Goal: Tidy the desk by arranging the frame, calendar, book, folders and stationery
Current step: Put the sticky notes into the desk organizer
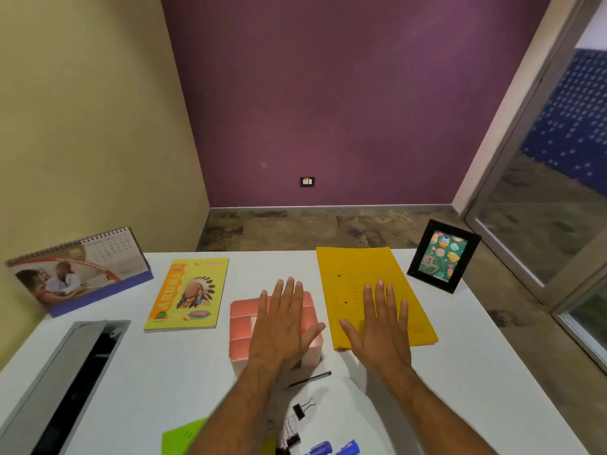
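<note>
Both hands hover flat with fingers spread over the white desk point(460, 372). My left hand point(282, 320) is above a pink compartment organizer point(241, 323). My right hand point(381, 326) lies over the near end of the yellow folders point(358, 274). A yellow book point(189, 293) lies left of the organizer. A spiral desk calendar point(78, 270) stands at the far left. A black picture frame point(443, 256) stands at the far right corner. Near me lie a black pen point(310, 379), binder clips point(300, 415), blue markers point(331, 449) and green sticky notes point(180, 436).
A grey cable tray with an open lid point(75, 379) is sunk into the desk at the left. Beyond the far desk edge are the floor, a purple wall with a socket point(307, 181) and a glass door point(558, 192) at the right.
</note>
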Demonstrator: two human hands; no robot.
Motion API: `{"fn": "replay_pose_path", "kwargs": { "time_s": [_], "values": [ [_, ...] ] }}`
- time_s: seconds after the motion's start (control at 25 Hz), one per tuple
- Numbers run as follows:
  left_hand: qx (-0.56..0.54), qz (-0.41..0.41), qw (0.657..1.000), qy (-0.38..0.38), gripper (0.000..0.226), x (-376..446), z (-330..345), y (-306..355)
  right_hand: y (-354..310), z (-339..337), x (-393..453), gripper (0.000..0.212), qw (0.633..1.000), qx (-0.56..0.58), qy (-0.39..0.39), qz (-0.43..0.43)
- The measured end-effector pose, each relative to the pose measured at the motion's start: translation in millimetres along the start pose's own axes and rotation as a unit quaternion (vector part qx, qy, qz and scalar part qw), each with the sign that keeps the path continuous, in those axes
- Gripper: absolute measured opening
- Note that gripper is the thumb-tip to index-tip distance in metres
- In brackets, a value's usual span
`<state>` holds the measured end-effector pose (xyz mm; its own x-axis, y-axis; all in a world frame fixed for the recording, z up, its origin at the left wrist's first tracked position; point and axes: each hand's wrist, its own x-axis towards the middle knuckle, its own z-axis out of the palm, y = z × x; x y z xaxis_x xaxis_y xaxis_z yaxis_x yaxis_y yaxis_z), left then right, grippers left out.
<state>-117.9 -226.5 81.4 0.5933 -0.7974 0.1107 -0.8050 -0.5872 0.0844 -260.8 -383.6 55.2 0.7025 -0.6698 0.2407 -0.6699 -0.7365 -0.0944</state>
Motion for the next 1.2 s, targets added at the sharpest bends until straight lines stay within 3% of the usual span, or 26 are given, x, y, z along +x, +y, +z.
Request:
{"fn": "replay_pose_path", "kwargs": {
  "time_s": [0.64, 0.92, 1.2],
  "values": [
    [0.001, -0.092, 0.996, -0.018, 0.089, -159, -22, -100, -130, -24, -125, 0.093, 0.992, 0.045, -0.043, -0.112],
    [-0.026, -0.110, 0.993, -0.035, 0.089, -203, -13, -117, -154, -15, -167, 0.092, 0.988, 0.054, -0.086, -0.114],
    [-0.042, -0.125, 0.986, -0.101, 0.090, -218, 0, -131, -158, -5, -184, 0.086, 0.984, 0.066, -0.111, -0.125]
  ]
}}
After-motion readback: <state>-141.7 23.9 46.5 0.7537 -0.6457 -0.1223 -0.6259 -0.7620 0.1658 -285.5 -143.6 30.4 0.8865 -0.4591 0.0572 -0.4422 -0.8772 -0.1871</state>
